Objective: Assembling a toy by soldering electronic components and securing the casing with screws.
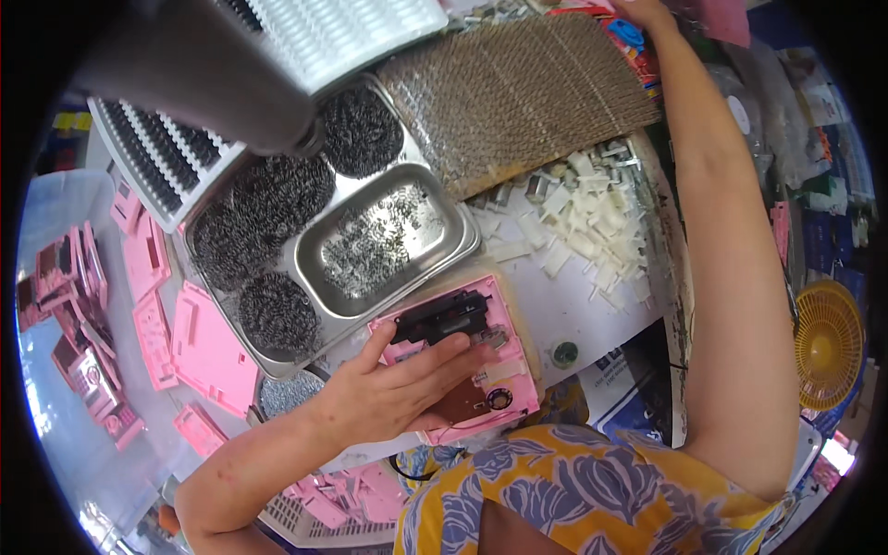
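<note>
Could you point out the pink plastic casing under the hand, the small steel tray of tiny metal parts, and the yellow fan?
Pink plastic casing (511, 375), head view, bare right edge.
Small steel tray of tiny metal parts (455, 215), head view, right rim.
Yellow round fan (826, 344), head view, middle of its grille.

White worktable (564, 314) carries steel tray (268, 356) (w/ scouring pads), cardboard sheet (527, 88), white plastic clips (583, 227), pink casing (504, 365).

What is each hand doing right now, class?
Left hand: fingers spread flat, pressing on the open pink case, not gripping.
Right hand: reaching far across the table; mostly out of view, cannot tell.
</note>
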Available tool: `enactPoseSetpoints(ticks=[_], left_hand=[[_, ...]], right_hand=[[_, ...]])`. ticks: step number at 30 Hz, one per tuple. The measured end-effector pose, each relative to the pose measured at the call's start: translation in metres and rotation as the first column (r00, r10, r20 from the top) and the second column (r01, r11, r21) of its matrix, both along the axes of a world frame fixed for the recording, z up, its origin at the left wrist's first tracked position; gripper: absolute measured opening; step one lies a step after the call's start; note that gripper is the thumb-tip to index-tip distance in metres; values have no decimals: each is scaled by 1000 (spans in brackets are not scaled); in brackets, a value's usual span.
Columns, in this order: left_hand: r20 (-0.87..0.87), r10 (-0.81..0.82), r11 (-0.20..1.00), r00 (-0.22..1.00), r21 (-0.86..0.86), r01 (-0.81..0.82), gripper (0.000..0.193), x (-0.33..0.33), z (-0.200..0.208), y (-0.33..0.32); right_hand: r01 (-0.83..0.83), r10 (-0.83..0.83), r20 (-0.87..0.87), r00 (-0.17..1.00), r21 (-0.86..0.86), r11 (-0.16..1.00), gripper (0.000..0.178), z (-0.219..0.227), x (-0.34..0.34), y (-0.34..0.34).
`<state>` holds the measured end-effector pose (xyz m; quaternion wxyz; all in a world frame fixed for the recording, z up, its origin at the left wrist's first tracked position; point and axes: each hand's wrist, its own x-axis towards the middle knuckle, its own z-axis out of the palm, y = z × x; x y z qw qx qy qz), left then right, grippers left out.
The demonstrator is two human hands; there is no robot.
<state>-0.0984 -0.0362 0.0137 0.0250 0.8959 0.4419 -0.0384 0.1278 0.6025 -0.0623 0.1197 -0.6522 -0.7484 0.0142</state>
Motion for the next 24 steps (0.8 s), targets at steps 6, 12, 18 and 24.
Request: enactPoseSetpoints(ticks=[6,12,18,24], left_hand=[[-64,-51,997,997,-62,47,75,6,1,17],[57,68,986,996,-153,-58,77,12,-12,16],[245,94,989,965,-133,-63,88,13,5,15],[740,609,768,-287,-640,-22,77,28,64,7]], right_hand=[[87,-95,49,994,133,987,49,30,54,12],[331,-295,-593,749,-50,942,40,112,139,-1],[-178,237,-968,80,220,959,31,185,101,-239],[-707,860,-409,307,506,493,43,165,57,-435]])
